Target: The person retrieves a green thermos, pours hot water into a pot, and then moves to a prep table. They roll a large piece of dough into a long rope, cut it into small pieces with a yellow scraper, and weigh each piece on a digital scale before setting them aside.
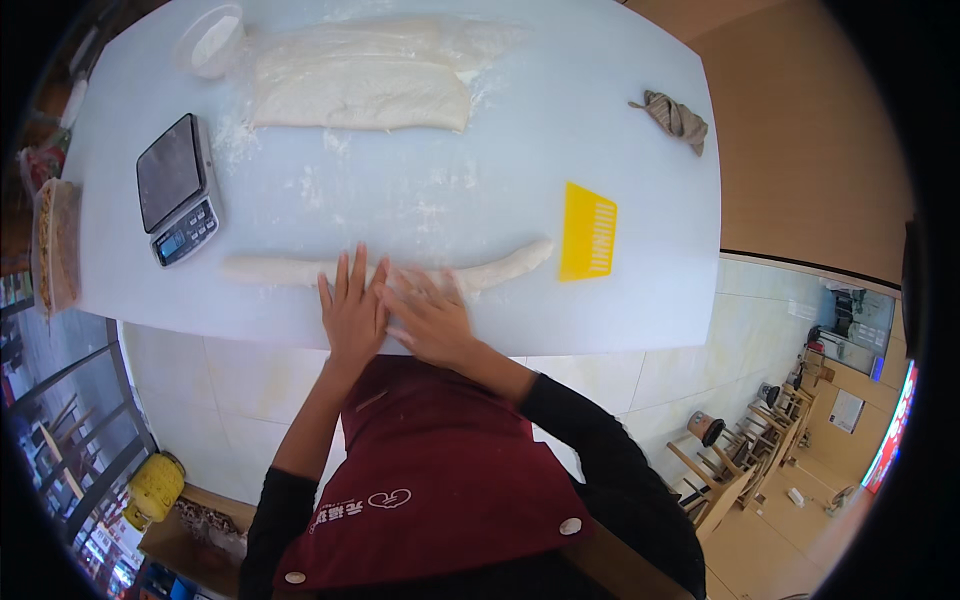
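Note:
A long rope of pale dough point(505, 268) lies crosswise near the front of the white tabletop point(640, 320). Both my hands press on its middle, side by side. My left hand point(352, 305) is flat with its fingers spread over the dough. Next to it, my right hand point(430, 315) also lies open, its fingers slanting left and slightly blurred, with the fingertips close to the left hand. The stretch of dough under the hands is hidden. To the right of the rope's end is a yellow dough scraper point(588, 232) with slots.
A large dough slab point(360, 95), partly under clear plastic, lies at the back amid scattered flour. At the left stand a kitchen scale point(178, 185), a bowl of flour point(213, 42) and a filled plastic container point(57, 245). A crumpled cloth point(675, 120) rests at the right.

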Motion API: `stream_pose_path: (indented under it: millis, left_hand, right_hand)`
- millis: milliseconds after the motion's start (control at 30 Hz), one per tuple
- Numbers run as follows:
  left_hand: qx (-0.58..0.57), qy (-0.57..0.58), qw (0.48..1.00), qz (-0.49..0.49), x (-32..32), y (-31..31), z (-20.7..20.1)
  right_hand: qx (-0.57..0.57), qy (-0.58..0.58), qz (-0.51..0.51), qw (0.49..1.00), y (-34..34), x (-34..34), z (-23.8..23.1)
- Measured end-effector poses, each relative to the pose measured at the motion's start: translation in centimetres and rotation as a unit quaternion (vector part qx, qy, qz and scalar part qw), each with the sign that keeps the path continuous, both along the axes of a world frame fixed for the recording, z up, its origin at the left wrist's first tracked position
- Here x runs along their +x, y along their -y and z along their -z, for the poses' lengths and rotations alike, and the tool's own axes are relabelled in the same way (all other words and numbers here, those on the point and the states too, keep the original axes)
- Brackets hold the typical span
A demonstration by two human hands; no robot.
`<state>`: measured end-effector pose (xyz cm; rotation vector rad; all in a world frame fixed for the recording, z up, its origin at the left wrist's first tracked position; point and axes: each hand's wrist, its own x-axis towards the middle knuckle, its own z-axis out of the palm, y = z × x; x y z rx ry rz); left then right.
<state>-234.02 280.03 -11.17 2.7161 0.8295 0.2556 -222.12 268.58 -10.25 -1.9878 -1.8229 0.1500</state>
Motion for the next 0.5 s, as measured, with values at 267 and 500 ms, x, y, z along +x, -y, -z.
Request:
stream_pose_path:
  millis: [267,500]
  left_hand:
    - [0.134,-0.037,0.987,-0.083,6.7,-11.2,1.5]
    - [0.037,-0.079,0.996,-0.019,-3.4,-0.8,-0.8]
  right_hand:
    - [-0.021,0.085,0.138,0.987,-11.6,9.4,1.5]
    - [-0.116,0.069,-0.037,0.99,2.2,4.9,-0.5]
